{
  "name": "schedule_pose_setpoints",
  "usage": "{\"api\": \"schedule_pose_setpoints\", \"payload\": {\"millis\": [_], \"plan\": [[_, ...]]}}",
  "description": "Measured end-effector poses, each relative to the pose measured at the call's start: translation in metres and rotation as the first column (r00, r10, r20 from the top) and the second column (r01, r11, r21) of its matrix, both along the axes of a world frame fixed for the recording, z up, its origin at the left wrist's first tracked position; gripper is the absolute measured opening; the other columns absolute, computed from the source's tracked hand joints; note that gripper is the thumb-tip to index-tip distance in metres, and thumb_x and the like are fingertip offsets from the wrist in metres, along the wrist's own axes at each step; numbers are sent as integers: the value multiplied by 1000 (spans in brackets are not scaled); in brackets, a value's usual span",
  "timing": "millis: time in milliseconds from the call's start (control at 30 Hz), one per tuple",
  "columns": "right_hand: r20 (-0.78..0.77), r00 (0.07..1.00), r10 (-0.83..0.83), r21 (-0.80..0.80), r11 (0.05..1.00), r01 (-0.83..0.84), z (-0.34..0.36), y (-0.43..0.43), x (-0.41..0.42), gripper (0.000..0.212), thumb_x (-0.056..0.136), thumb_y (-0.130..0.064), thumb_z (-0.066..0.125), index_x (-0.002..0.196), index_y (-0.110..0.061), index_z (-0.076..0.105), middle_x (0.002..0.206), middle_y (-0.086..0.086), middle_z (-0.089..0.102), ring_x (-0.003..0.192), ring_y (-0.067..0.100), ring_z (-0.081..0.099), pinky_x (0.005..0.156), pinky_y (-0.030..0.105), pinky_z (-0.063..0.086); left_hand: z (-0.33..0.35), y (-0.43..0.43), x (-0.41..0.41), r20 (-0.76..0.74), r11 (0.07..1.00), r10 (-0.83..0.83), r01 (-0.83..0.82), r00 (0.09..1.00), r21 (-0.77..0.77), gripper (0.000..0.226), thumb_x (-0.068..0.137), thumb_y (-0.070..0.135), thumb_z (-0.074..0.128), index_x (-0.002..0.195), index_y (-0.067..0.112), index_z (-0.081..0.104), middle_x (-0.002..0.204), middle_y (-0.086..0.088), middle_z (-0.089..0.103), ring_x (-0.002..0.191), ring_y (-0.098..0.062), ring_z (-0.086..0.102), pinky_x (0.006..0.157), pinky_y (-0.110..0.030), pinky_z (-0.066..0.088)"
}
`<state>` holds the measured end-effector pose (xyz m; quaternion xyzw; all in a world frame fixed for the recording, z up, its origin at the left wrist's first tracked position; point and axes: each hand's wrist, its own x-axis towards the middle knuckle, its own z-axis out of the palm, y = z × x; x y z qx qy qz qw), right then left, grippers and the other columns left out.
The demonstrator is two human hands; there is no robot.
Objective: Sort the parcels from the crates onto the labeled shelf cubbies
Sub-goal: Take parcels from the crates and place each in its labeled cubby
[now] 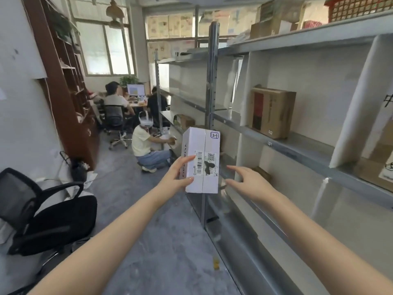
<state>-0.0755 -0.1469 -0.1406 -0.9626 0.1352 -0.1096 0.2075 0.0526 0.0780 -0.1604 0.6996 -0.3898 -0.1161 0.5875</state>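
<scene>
White parcel [201, 160] clamped in left grip [177, 173]; right grip [247, 180] at three o'clock, fingers spread, just beside it.

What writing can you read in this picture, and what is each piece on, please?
"2-1": handwritten on the white parcel in the left hand.
Its shipping label and side lettering: too blurred.
Brown box print and shelf tag: unreadable.

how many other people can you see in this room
3: a crouching person by the shelves, and at the far desk a person in white and a person in black. Others may be hidden.
</scene>
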Motion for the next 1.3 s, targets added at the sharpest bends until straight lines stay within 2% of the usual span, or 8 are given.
{"api": "schedule_pose_setpoints", "payload": {"millis": [233,367,500,733,800,933,1100,1300], "plan": [[-27,999,-40,-7,999,40,-14,-45,145,61,95,-53,49,150,-33,34,154,-5,38,141,17,35,115,38,30,-11,-55,145,-28,1000,-27,27,999,-6,56,94,0,60,136,33,44,144,9,39,129,-10,42,102,-11,38],[-36,995,-93,0,996,93,-22,-62,215,61,94,-52,48,150,-33,33,154,-6,38,141,17,35,113,36,30,-25,-76,220,-63,998,-68,68,996,11,58,94,2,61,133,42,45,140,21,40,130,-8,42,114,-34,34],[-46,988,-146,15,989,147,-37,-72,277,61,95,-52,48,150,-32,34,154,-6,38,141,17,35,113,35,31,-41,-91,296,-70,993,-116,118,991,18,57,85,19,65,132,43,47,139,21,41,132,-14,42,116,-43,34],[-20,948,-319,52,946,319,-70,-70,374,56,95,-51,49,147,-35,38,152,-8,41,140,15,36,111,33,31,-60,-119,439,-57,948,-301,305,952,92,58,92,12,64,136,45,46,143,18,36,140,-20,32,118,-40,30],[-30,926,-375,76,923,377,-79,-64,395,55,95,-48,50,147,-34,39,151,-6,43,139,17,37,110,32,31,-67,-127,475,-48,924,-358,361,932,126,59,90,18,65,132,55,46,146,16,35,140,-16,31,120,-49,25],[-28,876,-482,124,868,482,-97,-54,432,53,94,-47,53,145,-34,42,149,-4,47,137,18,41,110,32,32,-79,-142,527,-82,870,-464,471,882,147,58,94,7,62,130,50,45,137,25,36,126,-1,38,119,-42,28],[14,840,-542,213,823,527,-109,-43,462,47,91,-43,58,137,-42,49,140,-10,55,127,15,51,105,33,40,-99,-170,565,-133,807,-569,582,811,98,57,88,20,67,128,58,49,149,9,38,135,-17,41,115,-49,36],[5,775,-632,276,746,607,-118,-58,493,49,92,-33,61,138,-45,47,136,-4,59,118,20,57,101,33,43,-120,-217,592,-216,721,-669,691,711,40,60,94,7,61,125,58,49,149,0,40,129,-23,46,98,-25,48]]}}
